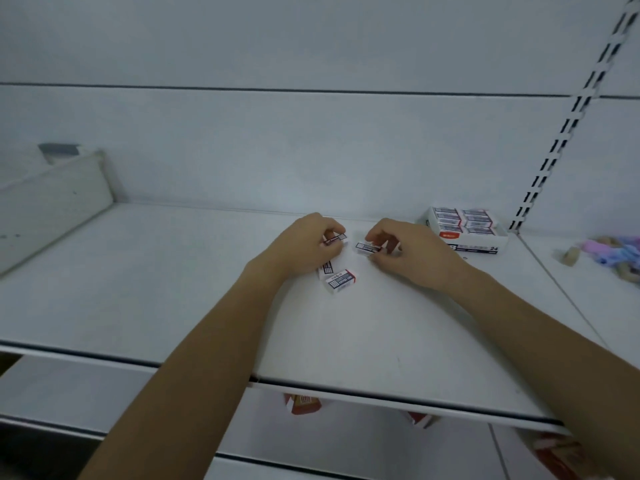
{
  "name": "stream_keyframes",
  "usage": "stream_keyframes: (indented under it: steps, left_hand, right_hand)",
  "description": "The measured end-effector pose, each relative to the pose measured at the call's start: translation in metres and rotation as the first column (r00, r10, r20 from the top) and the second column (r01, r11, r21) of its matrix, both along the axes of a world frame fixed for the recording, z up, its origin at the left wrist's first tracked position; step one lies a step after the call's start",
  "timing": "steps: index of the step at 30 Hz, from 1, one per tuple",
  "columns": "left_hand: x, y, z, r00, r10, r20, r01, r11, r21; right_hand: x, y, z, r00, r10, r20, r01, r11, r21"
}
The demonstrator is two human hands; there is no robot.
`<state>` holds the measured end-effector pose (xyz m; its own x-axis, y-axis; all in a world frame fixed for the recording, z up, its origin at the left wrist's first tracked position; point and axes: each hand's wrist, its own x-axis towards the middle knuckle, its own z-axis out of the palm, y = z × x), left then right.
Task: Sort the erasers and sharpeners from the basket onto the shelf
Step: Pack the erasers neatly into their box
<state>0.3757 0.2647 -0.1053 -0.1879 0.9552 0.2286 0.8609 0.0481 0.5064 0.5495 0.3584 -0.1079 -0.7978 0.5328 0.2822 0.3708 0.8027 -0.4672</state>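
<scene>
I see my left hand [306,244] at the back of the white shelf [173,289], fingers curled and pinching the first eraser [335,238]. My right hand [408,251] pinches the second eraser [367,247] just beside it. The third eraser [326,268] lies on the shelf, partly tucked under my left palm, touching the fourth eraser [341,280]. An open box of erasers [464,230] sits near my right hand, against the back wall.
</scene>
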Motion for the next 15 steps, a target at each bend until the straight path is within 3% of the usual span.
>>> stream_keyframes:
  steps: [4,6,11,15]
  left_hand:
    - [0.007,0.0,0.006,0.98,-0.036,0.194,0.012,0.992,0.127]
    - [0.009,0.002,0.008,0.974,-0.081,0.213,0.049,0.987,0.15]
    - [0.017,0.005,0.006,0.937,-0.112,0.331,0.05,0.98,0.19]
    - [0.022,0.007,0.012,0.807,-0.16,0.569,0.017,0.969,0.247]
  right_hand:
    - [0.001,-0.001,0.0,0.996,-0.032,-0.085,0.04,0.995,0.092]
    - [0.002,0.001,0.003,0.986,-0.045,-0.16,0.065,0.991,0.118]
    - [0.005,0.002,0.007,0.952,-0.106,-0.286,0.125,0.991,0.049]
    - [0.011,0.009,0.018,0.946,-0.097,-0.308,0.102,0.995,0.0]
